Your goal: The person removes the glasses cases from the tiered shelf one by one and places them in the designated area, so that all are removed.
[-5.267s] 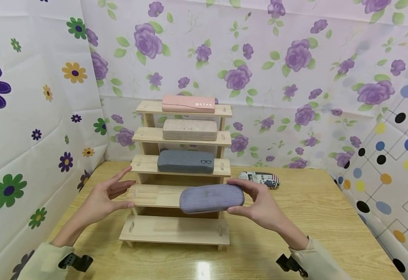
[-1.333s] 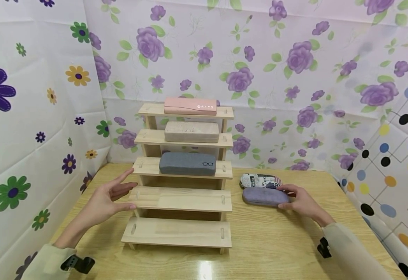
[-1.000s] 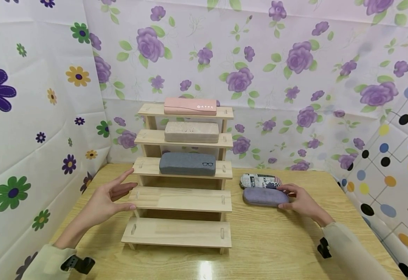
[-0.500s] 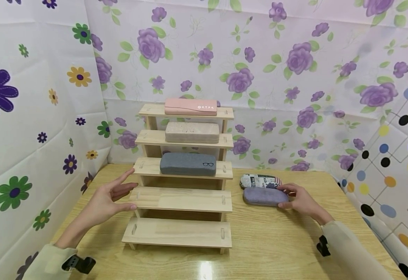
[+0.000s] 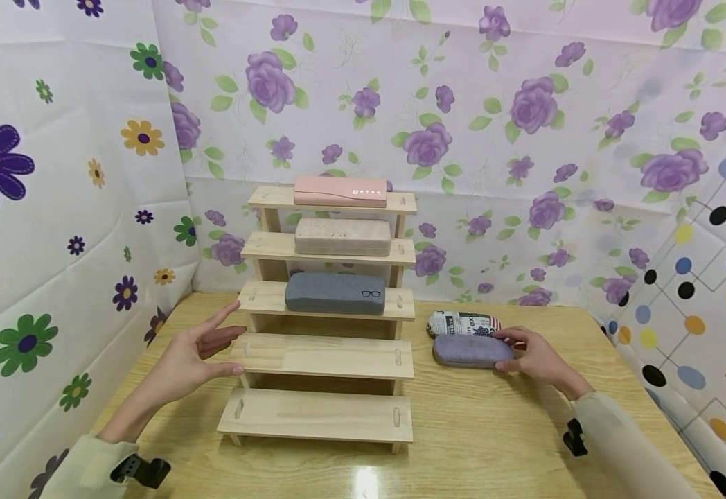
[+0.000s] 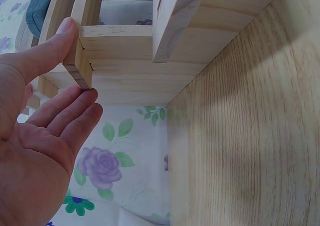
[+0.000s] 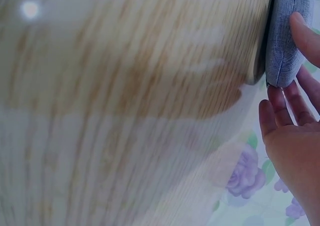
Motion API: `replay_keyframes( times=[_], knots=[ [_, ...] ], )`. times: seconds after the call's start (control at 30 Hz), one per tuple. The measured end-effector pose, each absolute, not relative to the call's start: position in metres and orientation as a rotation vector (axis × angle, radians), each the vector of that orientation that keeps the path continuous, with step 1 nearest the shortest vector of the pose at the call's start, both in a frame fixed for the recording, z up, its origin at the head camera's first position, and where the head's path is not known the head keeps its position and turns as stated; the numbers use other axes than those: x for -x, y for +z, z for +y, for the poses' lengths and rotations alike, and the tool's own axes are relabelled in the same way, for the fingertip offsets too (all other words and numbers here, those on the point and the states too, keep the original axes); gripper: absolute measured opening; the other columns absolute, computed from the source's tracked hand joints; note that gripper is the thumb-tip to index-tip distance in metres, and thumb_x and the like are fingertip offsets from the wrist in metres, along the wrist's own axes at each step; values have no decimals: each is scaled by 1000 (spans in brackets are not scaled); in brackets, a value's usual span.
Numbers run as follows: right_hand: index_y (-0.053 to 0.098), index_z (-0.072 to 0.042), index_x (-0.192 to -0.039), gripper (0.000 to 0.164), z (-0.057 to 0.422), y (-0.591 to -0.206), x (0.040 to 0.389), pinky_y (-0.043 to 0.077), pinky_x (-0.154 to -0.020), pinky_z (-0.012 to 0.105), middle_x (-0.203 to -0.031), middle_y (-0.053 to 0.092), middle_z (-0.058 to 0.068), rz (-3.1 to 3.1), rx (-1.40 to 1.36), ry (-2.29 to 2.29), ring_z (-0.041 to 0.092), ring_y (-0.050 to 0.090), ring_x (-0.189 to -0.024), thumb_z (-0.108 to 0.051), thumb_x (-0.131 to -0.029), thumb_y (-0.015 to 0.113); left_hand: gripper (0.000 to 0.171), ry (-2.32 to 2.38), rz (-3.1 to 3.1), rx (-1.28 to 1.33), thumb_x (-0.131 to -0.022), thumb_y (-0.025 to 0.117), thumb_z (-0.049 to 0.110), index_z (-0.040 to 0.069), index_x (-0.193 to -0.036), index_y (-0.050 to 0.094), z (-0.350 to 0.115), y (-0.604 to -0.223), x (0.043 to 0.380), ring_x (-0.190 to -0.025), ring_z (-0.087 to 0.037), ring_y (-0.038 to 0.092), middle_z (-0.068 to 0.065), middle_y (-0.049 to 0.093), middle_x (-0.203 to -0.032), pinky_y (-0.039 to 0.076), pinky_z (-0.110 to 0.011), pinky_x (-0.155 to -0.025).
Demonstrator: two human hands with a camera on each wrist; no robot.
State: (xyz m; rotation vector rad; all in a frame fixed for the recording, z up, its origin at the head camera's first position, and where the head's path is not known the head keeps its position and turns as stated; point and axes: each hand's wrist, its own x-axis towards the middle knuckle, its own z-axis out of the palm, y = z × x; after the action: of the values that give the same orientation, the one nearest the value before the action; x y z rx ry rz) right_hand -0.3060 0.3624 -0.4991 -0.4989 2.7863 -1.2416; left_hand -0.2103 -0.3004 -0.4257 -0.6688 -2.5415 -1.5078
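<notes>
Fingers (image 5: 510,335) of the right hand (image 5: 540,359) pinch the purple case (image 5: 465,351) by its end, probably steadying it; the left hand (image 5: 185,362), spread, seemingly braces the rack (image 5: 338,356) beside its fingers.

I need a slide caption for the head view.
Left hand touches tiered pale wooden rack; right hand holds oblong purple-grey fabric case.

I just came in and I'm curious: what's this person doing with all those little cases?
The person's right hand is holding one end of a purple case down on the table. A case covered in printed letters is just behind it. The left hand is at the left side of the wooden stand. A pink case, a cream case and a blue-grey case sit on its top three levels.
</notes>
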Motion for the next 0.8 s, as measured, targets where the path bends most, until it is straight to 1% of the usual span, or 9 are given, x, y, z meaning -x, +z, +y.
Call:
replay_keyframes(
  times=[0.2,0.3,0.47,0.53,0.67,0.8],
  knots=[
    [63,4,-140,65,363,-500,306,48,-108,64,-143,54,26,2789,503,-1242,41,53,-123,-11,-83,92,105,-1513,-2536,672,-82,91,7,23,-168,33,-300,-426,211,-131,-39,59,-21,64,-141,53,-26,-104],
    [62,4,-141,67,363,-498,304,48,-107,65,-143,53,27,2802,528,-1224,42,53,-122,-14,-83,92,105,-1519,-2534,675,-82,91,7,23,-168,33,-300,-426,210,-131,-39,58,-22,63,-141,53,-26,-104],
    [62,2,-142,71,359,-484,297,44,-105,71,-144,53,26,2860,617,-1193,48,53,-122,-15,-81,94,104,-1528,-2532,682,-82,91,8,22,-168,33,-300,-426,210,-131,-39,58,-22,63,-142,53,-25,-103],
    [62,1,-143,69,355,-475,295,44,-104,72,-143,55,24,2883,674,-1179,49,53,-121,-13,-82,92,104,-1524,-2531,681,-82,91,8,22,-168,33,-300,-426,210,-131,-39,59,-22,63,-141,53,-26,-104],
    [65,-3,-141,61,340,-453,287,46,-100,69,-136,61,18,2921,749,-1149,47,56,-118,-12,-86,90,104,-1514,-2527,683,-82,91,7,22,-168,33,-300,-426,210,-130,-38,59,-22,64,-140,53,-27,-104],
    [66,-8,-140,56,319,-431,276,48,-102,64,-133,64,14,2937,786,-1130,42,59,-119,-15,-89,88,105,-1524,-2521,689,-82,91,6,21,-168,33,-300,-426,210,-130,-39,59,-23,63,-141,52,-21,-103]
  ],
)
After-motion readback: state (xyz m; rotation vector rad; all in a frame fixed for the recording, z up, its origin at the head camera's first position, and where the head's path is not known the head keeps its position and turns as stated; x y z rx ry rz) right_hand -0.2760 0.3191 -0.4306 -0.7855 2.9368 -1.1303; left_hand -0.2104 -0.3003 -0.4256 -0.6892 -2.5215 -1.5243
